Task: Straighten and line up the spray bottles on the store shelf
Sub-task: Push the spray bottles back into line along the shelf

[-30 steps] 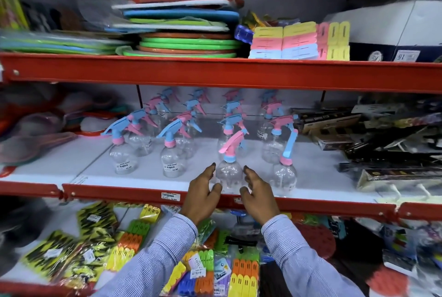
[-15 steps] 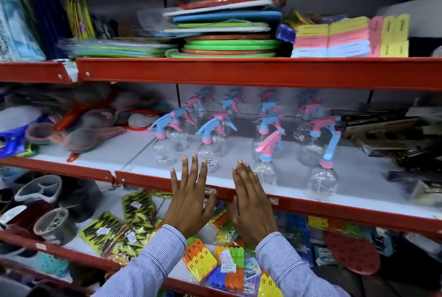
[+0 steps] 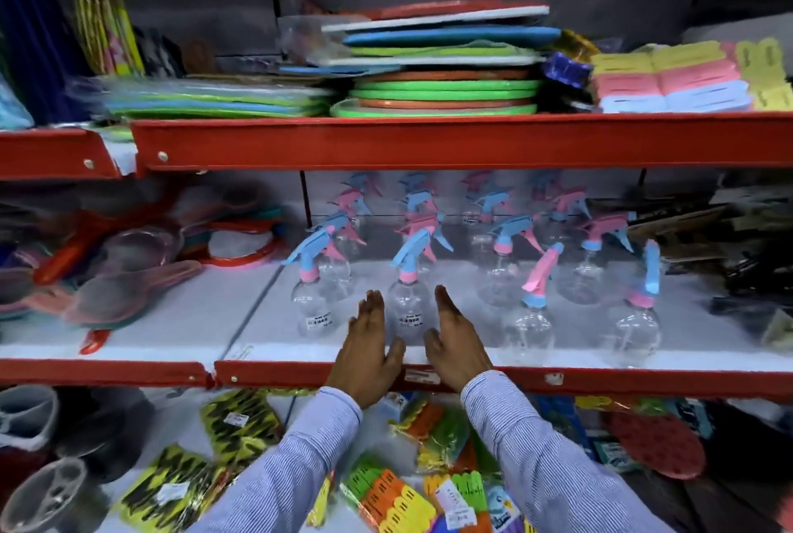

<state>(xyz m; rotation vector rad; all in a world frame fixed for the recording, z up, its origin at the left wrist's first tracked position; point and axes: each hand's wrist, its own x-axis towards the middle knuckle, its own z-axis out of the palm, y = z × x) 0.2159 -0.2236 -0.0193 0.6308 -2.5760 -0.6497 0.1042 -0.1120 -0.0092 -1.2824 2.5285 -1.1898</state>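
Motion blur is smeared across the whole frame, heaviest at the left edge, where the scoops (image 3: pixel 128 296) are reduced to soft streaks. The white shelf (image 3: pixel 180 330) is lit brightly from above and in front. Glints are caught on the clear spray bottles (image 3: pixel 407 313). The back wall is left dim and grey. The red rails are bowed by wide-angle distortion.
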